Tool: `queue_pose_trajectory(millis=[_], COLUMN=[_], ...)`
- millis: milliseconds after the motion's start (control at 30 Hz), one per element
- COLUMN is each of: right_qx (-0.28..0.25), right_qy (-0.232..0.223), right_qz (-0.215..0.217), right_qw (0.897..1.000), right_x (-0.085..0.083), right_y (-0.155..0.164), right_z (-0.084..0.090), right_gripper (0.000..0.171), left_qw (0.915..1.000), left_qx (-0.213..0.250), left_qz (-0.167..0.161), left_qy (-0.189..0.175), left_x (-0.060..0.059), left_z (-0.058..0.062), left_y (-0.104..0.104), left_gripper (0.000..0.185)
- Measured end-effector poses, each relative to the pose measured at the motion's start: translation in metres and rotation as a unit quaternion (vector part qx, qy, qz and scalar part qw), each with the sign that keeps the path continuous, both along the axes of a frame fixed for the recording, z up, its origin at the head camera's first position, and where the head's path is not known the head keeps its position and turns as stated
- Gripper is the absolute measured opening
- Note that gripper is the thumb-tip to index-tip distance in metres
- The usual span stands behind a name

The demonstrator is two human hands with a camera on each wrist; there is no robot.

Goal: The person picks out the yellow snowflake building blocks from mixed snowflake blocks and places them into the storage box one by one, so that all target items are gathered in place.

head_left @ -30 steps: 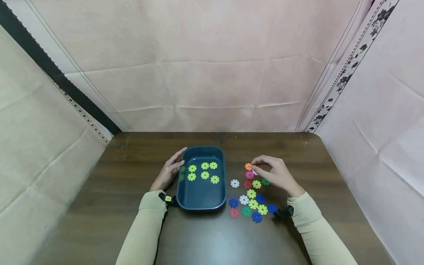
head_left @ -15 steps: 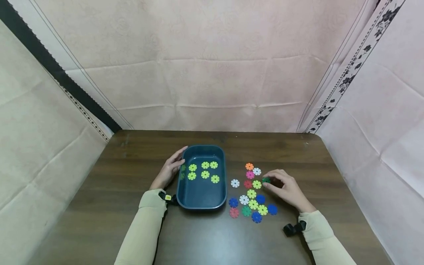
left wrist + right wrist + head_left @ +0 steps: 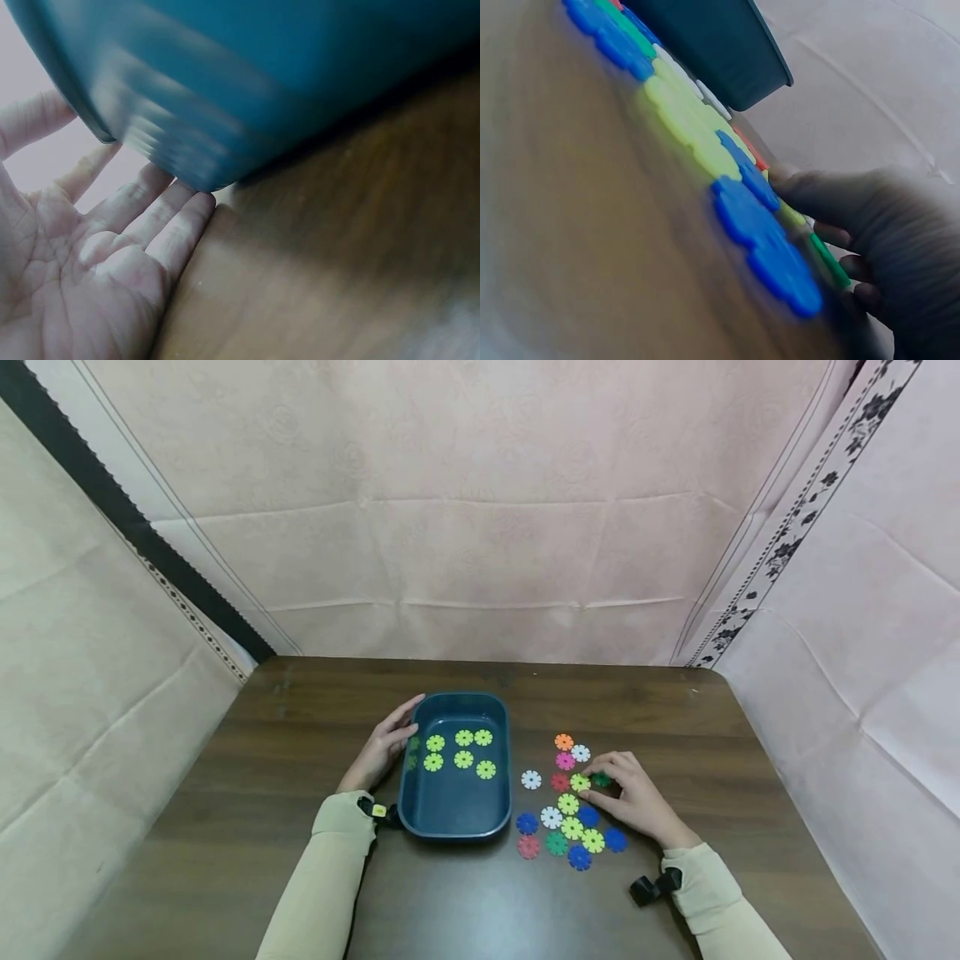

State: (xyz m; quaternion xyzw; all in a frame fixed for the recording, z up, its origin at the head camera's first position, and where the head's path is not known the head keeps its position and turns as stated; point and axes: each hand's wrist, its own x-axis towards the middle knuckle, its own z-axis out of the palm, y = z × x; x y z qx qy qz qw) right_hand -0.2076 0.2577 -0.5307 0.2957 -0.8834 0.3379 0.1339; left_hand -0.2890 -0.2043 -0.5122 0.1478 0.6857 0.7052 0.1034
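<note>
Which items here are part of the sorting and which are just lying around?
In play:
- yellow-green discs in the bin
- blue bin, left hand touching its side
- yellow-green disc on the table at the right hand

Lying about:
- orange disc
- blue discs
- white disc

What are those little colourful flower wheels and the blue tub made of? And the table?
The flower wheels look like thin hard plastic: flat, bright solid colours, neat notched edges. The blue tub also looks plastic, smooth with a slight sheen and rounded moulded corners. The table shows dark wood grain with a soft shine; real wood or a printed laminate, I cannot tell.
</note>
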Motion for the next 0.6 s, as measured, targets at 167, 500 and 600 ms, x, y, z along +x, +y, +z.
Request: queue_pose_trajectory(millis=[167,500,600], right_qx=[-0.006,-0.008,-0.006], right_qy=[-0.006,0.003,-0.008], right_qz=[-0.003,-0.012,-0.017], right_qw=[1.000,1.000,1.000], right_x=[0.0007,0.0007,0.0008], right_y=[-0.0006,-0.0006,-0.0005], right_z=[0.0006,-0.0016,-0.0009], right_gripper=[0.023,0.025,0.026], left_qw=[1.0000,1.0000,1.0000], left_qx=[0.002,0.000,-0.002], left_qz=[0.000,-0.005,-0.003], left_qy=[-0.001,0.002,0.002], left_x=[0.0003,0.0004,0.0013], left_z=[-0.0002,0.0005,0.0021], left_y=[0.0009,0.0008,0.0010], left_gripper=[0.052,0.053,0.052])
